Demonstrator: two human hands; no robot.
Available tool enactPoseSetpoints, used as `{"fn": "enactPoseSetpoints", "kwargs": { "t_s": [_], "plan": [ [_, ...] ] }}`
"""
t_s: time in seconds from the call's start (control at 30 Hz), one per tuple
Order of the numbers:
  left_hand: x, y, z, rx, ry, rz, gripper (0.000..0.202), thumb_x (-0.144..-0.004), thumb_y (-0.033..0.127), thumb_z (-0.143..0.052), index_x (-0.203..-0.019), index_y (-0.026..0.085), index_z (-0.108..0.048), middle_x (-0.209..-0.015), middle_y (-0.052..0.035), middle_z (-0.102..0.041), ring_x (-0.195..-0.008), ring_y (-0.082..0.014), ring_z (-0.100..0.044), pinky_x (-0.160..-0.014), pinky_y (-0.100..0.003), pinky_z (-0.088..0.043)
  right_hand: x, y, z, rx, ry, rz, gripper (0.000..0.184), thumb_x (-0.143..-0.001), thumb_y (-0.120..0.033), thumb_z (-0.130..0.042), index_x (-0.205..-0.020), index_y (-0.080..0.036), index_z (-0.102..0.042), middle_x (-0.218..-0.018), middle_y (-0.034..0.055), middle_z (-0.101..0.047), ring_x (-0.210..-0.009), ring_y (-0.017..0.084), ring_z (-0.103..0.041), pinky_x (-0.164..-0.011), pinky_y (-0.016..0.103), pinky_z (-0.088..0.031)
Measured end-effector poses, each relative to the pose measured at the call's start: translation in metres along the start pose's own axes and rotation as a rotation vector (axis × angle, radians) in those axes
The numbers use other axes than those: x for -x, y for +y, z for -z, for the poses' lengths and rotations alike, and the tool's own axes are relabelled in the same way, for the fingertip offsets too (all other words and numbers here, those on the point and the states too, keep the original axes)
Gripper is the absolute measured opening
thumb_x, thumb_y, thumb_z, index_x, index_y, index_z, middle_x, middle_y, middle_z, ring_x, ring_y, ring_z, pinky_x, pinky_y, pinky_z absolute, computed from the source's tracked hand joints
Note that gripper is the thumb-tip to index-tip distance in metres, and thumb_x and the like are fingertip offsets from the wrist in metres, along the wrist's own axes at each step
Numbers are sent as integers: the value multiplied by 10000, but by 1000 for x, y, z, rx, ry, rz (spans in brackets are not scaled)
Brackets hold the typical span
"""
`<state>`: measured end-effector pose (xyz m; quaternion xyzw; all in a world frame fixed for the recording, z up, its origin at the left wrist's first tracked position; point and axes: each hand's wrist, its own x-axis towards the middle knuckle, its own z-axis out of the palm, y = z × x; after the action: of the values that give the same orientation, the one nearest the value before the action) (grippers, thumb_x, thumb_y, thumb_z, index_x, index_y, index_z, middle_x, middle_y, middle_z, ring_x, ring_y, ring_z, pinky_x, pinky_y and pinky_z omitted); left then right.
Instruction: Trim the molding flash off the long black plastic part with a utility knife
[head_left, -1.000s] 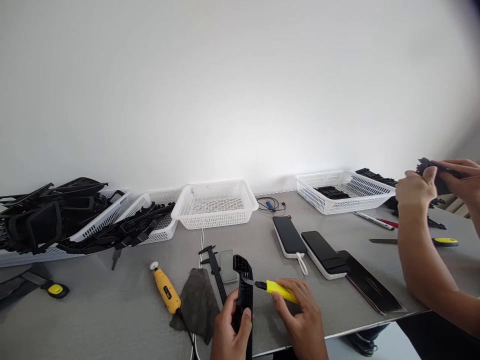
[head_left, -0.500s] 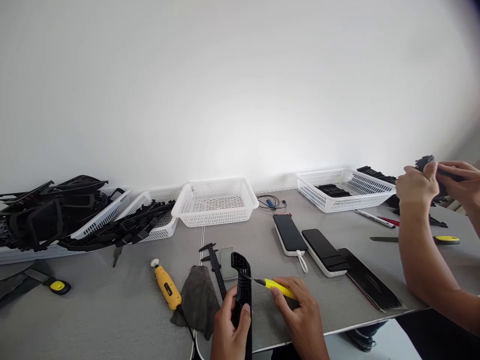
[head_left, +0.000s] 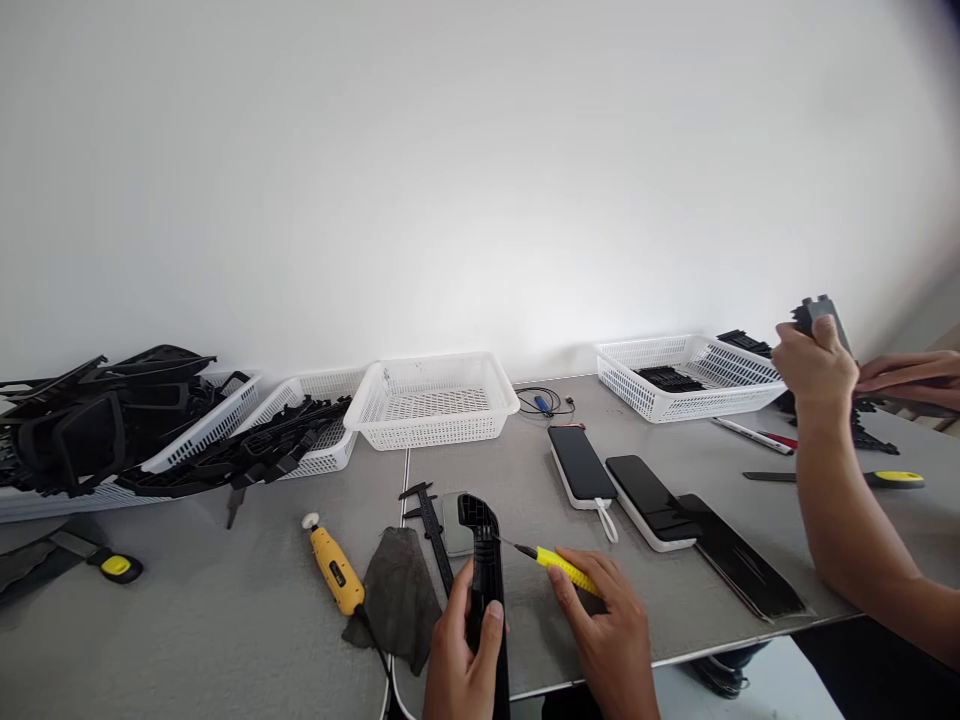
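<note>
My left hand (head_left: 466, 650) is closed around a long black plastic part (head_left: 487, 560) with a bent upper end and ribs along its inner face, held upright at the table's front edge. In my right hand (head_left: 607, 630) is a yellow utility knife (head_left: 564, 568), its thin blade pointing left at the ribbed inside of the part. Whether the blade tip touches the plastic I cannot tell. Behind the part lie a black caliper (head_left: 429, 525) and a small grey flat object (head_left: 455, 525). A dark grey cloth (head_left: 400, 595) rests to the left of my left hand.
A yellow rotary tool (head_left: 337, 570) lies left of the cloth. White baskets (head_left: 431, 437) line the wall, some with black parts (head_left: 150, 410). Phones (head_left: 581, 465) lie right of centre. At right, a co-worker's hand (head_left: 817, 365) holds a dark part above a yellow-handled file (head_left: 892, 480).
My right hand and the knife have shifted slightly right, with the blade drawn back a little from the black part. The co-worker's hands have moved apart, the nearer one leftward.
</note>
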<state>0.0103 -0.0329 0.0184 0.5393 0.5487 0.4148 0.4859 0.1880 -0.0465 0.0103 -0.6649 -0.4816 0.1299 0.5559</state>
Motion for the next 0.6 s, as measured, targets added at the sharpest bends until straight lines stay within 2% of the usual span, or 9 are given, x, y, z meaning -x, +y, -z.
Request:
{"fn": "enactPoseSetpoints", "kwargs": {
  "t_s": [0.07,0.13,0.23,0.43,0.6],
  "plan": [
    [0,-4,-1,0,7,-27,727,-962,655,-528,-1532,204,-536,-1504,-142,-633,-1378,-350,-589,-1110,-444,-502,0,1,0,9,9,-14,362,-941,-600,-654,-1029,-283,-805,-1046,68,-763,-993,266,-698,-874,392,-559],
    [0,-9,0,-7,-10,-53,715,-969,614,-535,-1548,194,-524,-1580,-136,-568,-1489,-348,-484,-1196,-467,-437,0,2,0,13,17,-23,378,-943,-614,-645,-1047,-288,-804,-1056,67,-763,-1009,270,-694,-885,398,-555],
    [-1,-17,3,8,-47,-41,723,-977,608,-527,-1573,200,-498,-1590,-134,-559,-1486,-353,-491,-1190,-462,-458,0,4,-1,16,14,-36,395,-947,-630,-633,-1065,-293,-803,-1072,69,-764,-1028,278,-687,-898,407,-549],
    [-2,-18,6,180,-139,-25,798,-962,697,-517,-1592,210,-480,-1608,-142,-537,-1266,-351,-690,-1053,-428,-586,-1,6,-4,21,49,-38,424,-944,-655,-623,-1067,-290,-798,-1077,65,-764,-1037,280,-676,-917,416,-533],
    [-1,-7,3,178,-126,-27,795,-969,726,-503,-1607,253,-456,-1625,-103,-524,-1318,-335,-665,-1142,-427,-528,-2,4,-3,24,23,-13,388,-955,-620,-628,-1033,-280,-796,-1054,64,-765,-1007,267,-679,-904,401,-532]
  ]
}}
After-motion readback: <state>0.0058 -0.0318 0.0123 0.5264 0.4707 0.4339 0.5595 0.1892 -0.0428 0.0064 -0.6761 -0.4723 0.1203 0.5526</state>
